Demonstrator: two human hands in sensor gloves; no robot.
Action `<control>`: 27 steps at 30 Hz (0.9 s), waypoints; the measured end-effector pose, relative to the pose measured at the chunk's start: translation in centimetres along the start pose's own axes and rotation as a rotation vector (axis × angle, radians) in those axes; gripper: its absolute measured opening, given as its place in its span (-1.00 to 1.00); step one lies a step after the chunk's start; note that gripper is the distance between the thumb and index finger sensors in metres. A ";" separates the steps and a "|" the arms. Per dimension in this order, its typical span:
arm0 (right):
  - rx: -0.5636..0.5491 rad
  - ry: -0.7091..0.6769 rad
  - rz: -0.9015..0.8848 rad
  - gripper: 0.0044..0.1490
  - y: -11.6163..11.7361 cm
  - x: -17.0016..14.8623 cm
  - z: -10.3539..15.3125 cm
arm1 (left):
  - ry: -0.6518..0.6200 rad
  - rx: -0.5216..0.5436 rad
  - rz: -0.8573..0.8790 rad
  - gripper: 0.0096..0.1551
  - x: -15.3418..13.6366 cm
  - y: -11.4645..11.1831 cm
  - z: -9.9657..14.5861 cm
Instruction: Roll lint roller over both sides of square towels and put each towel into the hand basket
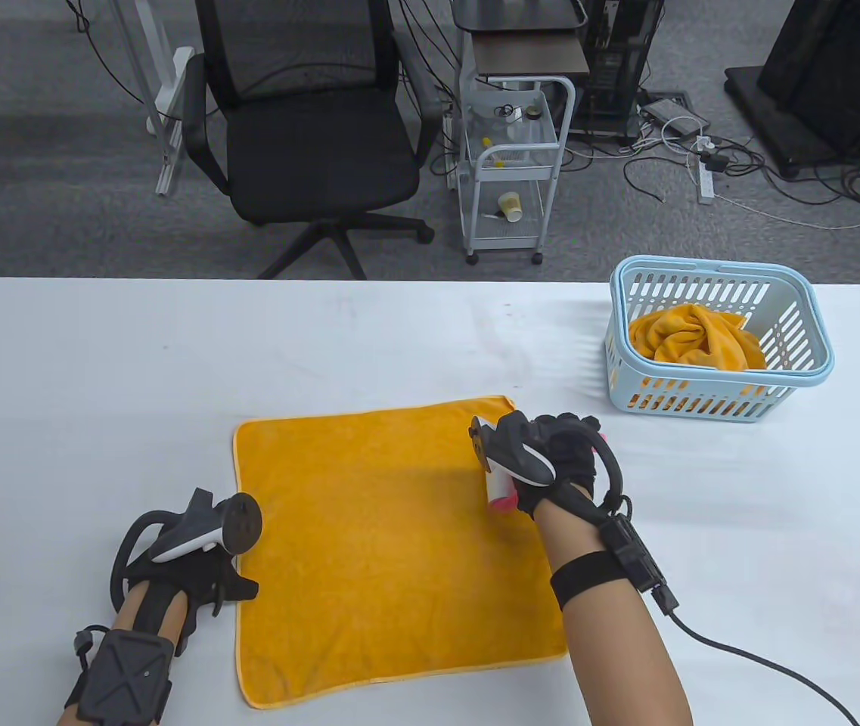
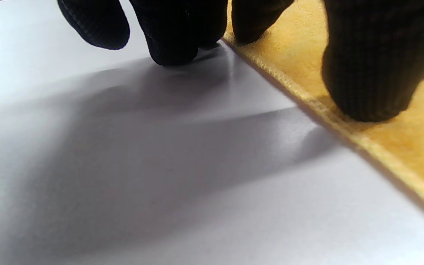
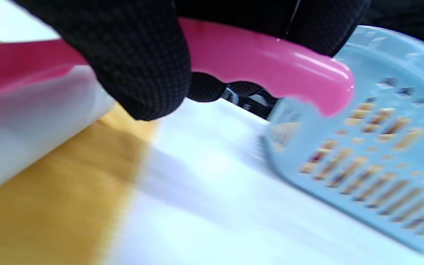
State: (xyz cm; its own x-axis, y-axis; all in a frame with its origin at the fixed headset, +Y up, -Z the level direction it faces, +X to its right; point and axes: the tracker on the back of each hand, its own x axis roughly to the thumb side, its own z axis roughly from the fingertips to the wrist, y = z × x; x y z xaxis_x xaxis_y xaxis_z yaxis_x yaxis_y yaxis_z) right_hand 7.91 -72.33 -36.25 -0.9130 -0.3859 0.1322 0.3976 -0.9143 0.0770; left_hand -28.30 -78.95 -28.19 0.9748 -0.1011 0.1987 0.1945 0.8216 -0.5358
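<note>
Plain orange towel (image 1: 392, 544) with a paler yellow hem on a white table (image 1: 97, 378). Pale blue slotted basket (image 1: 808, 333) holds another orange towel (image 1: 694, 336). Pink-handled, white roller (image 1: 499, 484). Black gloves (image 1: 566, 461).

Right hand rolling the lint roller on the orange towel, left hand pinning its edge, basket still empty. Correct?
Not quite: the basket is not empty. The table view shows a crumpled orange towel already inside. The rest holds: right hand grips the lint roller on the flat towel, left hand pins its edge.
</note>
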 end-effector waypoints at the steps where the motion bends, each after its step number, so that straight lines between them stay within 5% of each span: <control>1: -0.017 -0.048 -0.059 -0.30 -0.5 1.4 0.4 | 0.000 0.000 0.001 0.15 0.0 0.0 0.0; 9: -0.061 -0.355 -0.170 -0.26 -2.7 11.4 3.4 | -0.002 0.000 0.010 0.16 -0.1 -0.1 0.0; 12: -0.073 -0.318 -0.101 -0.27 -2.2 10.1 3.3 | -0.002 0.002 0.010 0.15 -0.1 -0.1 0.0; 22: 0.079 0.011 0.055 -0.31 2.7 -4.0 2.6 | 0.000 0.000 0.003 0.16 -0.1 -0.1 0.0; 27: -0.011 -0.119 -0.061 -0.29 0.8 -0.2 4.0 | 0.001 0.000 0.003 0.15 -0.1 -0.1 0.0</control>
State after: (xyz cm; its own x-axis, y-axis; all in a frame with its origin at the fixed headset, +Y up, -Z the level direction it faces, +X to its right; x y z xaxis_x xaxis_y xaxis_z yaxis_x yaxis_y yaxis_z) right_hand 8.73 -72.47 -32.28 -0.9181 -0.3123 0.2442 0.3396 -0.9373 0.0781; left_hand -28.37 -78.99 -28.17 0.9754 -0.0993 0.1967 0.1918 0.8218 -0.5365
